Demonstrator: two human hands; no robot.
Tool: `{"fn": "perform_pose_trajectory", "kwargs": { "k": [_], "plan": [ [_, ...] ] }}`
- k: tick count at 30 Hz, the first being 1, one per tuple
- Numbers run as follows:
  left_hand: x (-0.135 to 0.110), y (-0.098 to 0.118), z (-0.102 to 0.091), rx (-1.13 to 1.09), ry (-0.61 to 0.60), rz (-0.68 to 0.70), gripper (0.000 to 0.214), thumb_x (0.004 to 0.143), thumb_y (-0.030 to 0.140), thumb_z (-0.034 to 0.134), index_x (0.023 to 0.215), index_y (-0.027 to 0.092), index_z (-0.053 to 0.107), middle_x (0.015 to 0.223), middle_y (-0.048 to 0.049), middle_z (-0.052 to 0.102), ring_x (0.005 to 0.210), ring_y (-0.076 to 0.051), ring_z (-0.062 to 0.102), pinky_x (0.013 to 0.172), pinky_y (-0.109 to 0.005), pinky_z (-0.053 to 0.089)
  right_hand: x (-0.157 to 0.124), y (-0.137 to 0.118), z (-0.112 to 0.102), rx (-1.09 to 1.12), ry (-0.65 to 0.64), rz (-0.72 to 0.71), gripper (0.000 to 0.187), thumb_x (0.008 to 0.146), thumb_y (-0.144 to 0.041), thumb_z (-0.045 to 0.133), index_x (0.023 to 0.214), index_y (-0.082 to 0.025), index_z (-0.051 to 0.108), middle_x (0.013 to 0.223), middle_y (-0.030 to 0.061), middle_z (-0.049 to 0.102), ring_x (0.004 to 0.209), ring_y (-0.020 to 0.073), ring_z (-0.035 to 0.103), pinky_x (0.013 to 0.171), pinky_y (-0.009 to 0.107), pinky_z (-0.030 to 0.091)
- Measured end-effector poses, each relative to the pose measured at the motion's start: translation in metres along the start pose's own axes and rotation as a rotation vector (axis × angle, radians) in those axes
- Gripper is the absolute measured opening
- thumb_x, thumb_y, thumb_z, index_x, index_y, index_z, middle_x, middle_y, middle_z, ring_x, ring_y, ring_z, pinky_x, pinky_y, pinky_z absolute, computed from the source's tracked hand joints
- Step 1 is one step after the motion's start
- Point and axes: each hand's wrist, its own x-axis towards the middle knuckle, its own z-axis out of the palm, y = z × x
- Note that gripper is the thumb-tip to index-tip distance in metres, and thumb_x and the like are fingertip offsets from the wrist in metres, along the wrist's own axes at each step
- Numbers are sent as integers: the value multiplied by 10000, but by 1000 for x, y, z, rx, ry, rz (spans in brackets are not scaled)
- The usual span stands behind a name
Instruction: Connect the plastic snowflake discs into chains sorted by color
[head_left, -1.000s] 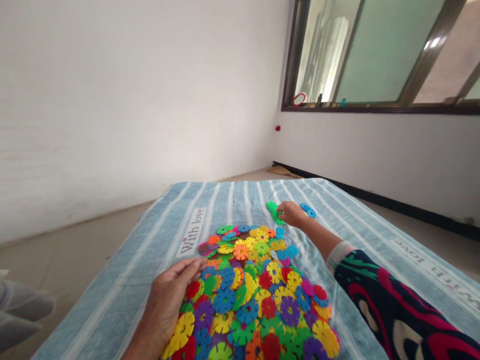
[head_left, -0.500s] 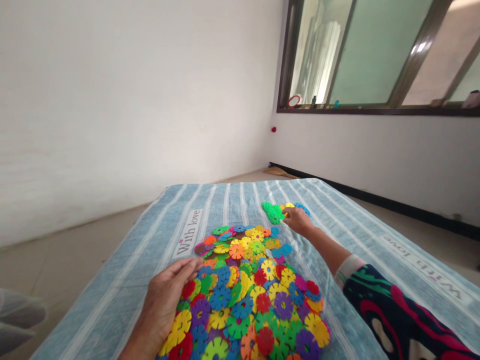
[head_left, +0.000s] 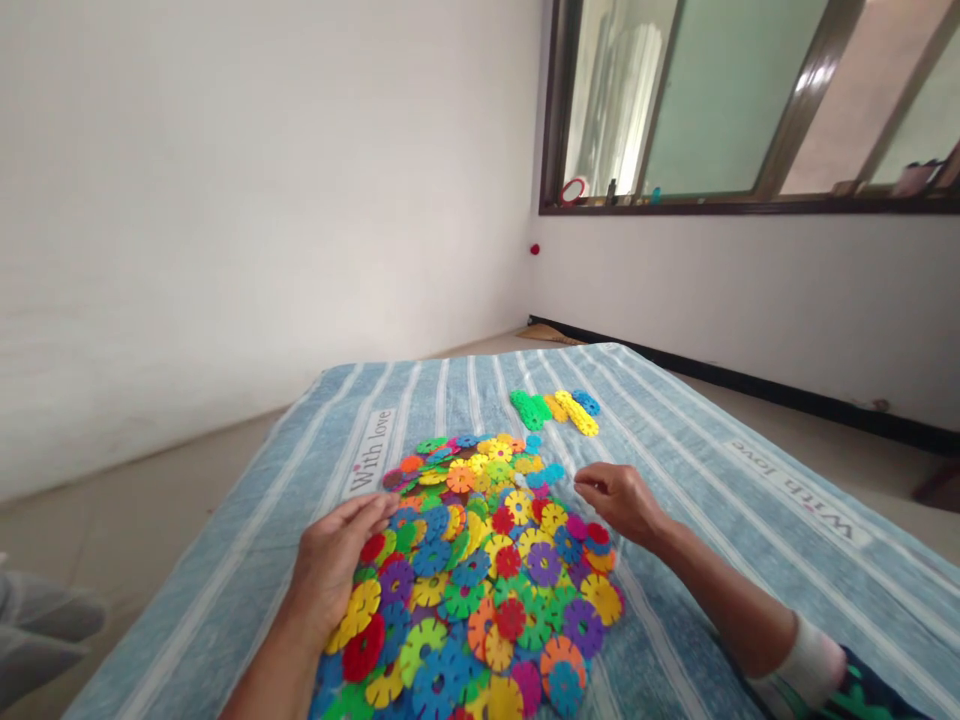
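A heap of colourful notched plastic flower discs [head_left: 465,570] lies on a blue striped cloth. My left hand [head_left: 334,560] rests at the heap's left edge, its fingers stretched out and fingertips touching the discs. To the right of the heap, my right hand [head_left: 619,498] hovers over the cloth with curled fingers; no disc shows in it. Beyond the heap lie small groups sorted by colour: green discs [head_left: 531,410], a yellow row [head_left: 577,413], a few orange discs [head_left: 556,407] and blue discs [head_left: 586,402]. Some light-blue discs [head_left: 551,474] sit at the heap's right edge.
The striped cloth [head_left: 247,570] covers the surface and carries printed words. A white wall [head_left: 262,180] stands on the left, and a dark-framed window [head_left: 735,100] is at the upper right. Pale, translucent material [head_left: 45,620] shows at the lower left.
My right hand has drawn back from the sorted groups towards me, to the heap's right side. The yellow row now shows uncovered beside the orange and blue discs. My left hand stays at the heap.
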Motion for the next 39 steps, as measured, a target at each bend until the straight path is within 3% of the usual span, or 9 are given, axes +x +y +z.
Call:
{"fn": "perform_pose_trajectory", "kwargs": {
  "k": [8,14,20,39],
  "plan": [
    [-4,3,4,-11,-28,66,232,579,319,760,744,160,728,758,-75,762,824,-235,717,762,-337,579,-32,-9,5,-105,88,-90,261,882,-221,464,700,-182,647,687,22,625,655,130,587,628,228,369],
    [-7,5,6,-14,-28,74,256,566,333,762,739,148,728,781,-76,763,803,-198,711,781,-297,562,-39,-12,6,-183,136,-95,284,912,-242,435,748,-193,662,716,30,636,654,123,586,621,218,367],
    [-7,5,6,-1,-45,106,257,555,346,761,724,156,719,764,-89,757,827,-246,715,725,-341,578,-45,-19,7,-217,93,-170,290,928,-276,458,737,-199,664,694,28,625,654,128,575,637,224,381],
    [-8,0,6,-32,-51,101,281,565,354,763,740,138,719,756,-87,755,806,-209,706,817,-351,542,-53,-22,13,-272,136,-317,328,958,-239,433,739,-183,671,687,49,619,656,137,557,661,243,381]
  ]
}}
